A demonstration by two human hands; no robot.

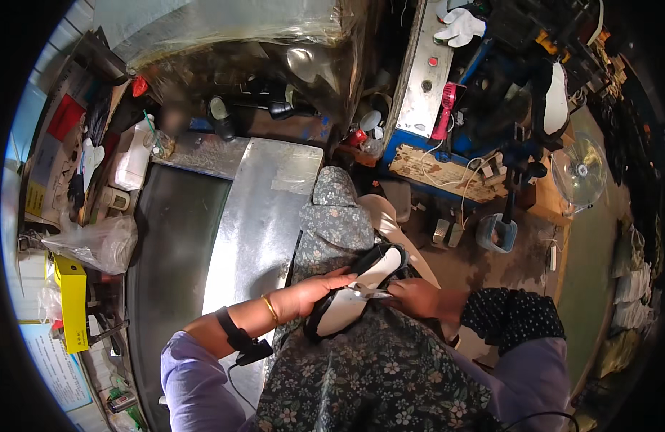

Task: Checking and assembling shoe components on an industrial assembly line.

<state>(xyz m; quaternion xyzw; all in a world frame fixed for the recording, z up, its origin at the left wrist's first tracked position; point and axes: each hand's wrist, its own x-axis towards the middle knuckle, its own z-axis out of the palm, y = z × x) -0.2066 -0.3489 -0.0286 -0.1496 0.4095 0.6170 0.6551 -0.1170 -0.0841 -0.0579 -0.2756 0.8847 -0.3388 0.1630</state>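
Observation:
A black shoe with a pale, flat underside (341, 312) lies aslant over my lap, its underside facing up. My left hand (320, 289) is closed on its left edge near the middle, the thumb on top. In my right hand (417, 297) is a silvery metal hand tool (363, 291), whose jaws lie across the middle of the shoe; I cannot make out whether it is pincers or scissors. The fingers wrap round its handles and hide most of them. Beneath the shoe, a dark floral apron (347, 381) covers my lap.
Left of me runs a dark conveyor belt (177, 245) beside a shiny metal plate (268, 194). A blue-framed machine (419, 101) stands ahead right, with another pale-bottomed shoe (556, 99) on it. A light blue tub (495, 235) and a clear fan-like disc (580, 171) are at right.

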